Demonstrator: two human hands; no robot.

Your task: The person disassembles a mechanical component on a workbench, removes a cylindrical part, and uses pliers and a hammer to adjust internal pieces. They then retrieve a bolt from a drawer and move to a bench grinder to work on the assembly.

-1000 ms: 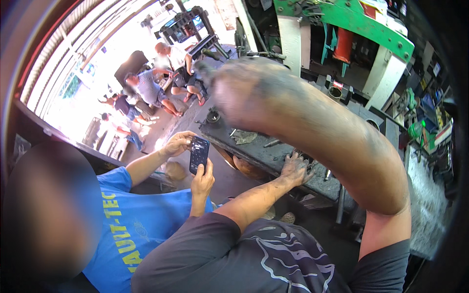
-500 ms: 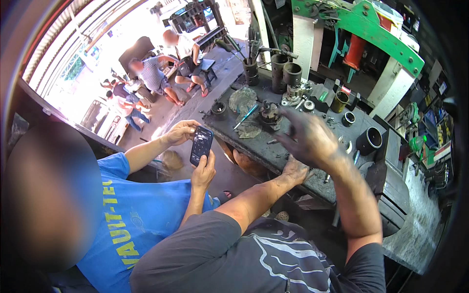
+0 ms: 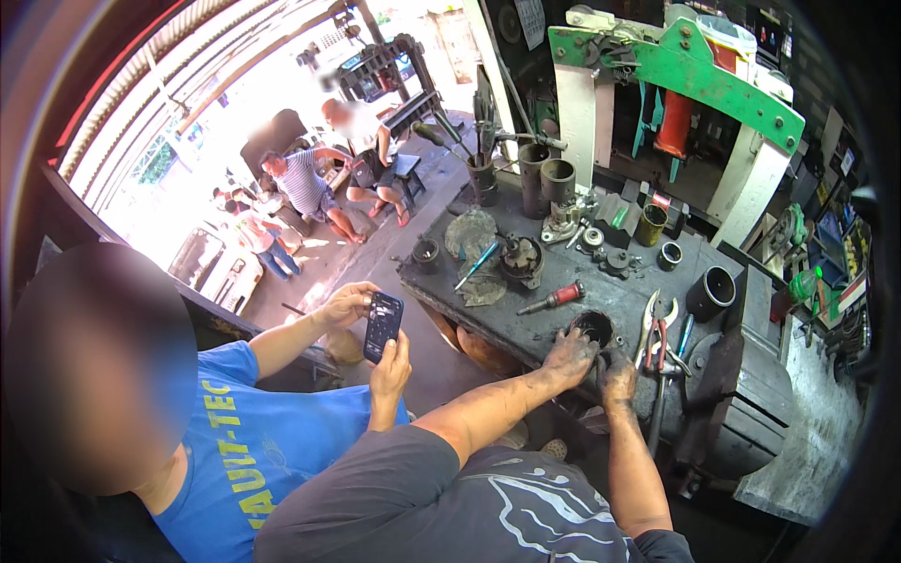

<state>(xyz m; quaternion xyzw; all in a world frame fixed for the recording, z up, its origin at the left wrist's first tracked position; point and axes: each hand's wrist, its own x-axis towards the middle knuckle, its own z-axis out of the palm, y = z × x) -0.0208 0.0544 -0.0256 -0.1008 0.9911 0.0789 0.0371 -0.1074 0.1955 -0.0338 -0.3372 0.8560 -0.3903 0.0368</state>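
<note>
My left hand (image 3: 570, 359), dark with grease, is closed round the left side of a black, hollow round metal part (image 3: 595, 326) at the workbench's near edge. Against its right side my right hand (image 3: 617, 377) is closed, fingers curled; the fingertips are partly hidden. Beyond my left hand lies a red-handled tool (image 3: 563, 295) with a dark shaft. To the right of my right hand are locking pliers (image 3: 646, 330), red-handled pliers (image 3: 663, 328) and a blue screwdriver (image 3: 686, 332). A round mechanical part with an open top (image 3: 522, 260) stands farther left.
The dark workbench (image 3: 511, 317) carries cylinders (image 3: 557, 178), a tool holder (image 3: 484, 182) and a large black ring (image 3: 711, 293). A vise (image 3: 741, 375) stands at right. Close at my left, a person in blue (image 3: 272, 403) holds a phone (image 3: 384, 326). Behind rises a green press frame (image 3: 680, 75).
My right hand has come down from above the bench to the black round part beside my left hand. The red-handled tool and pliers now show fully. The view has shifted slightly.
</note>
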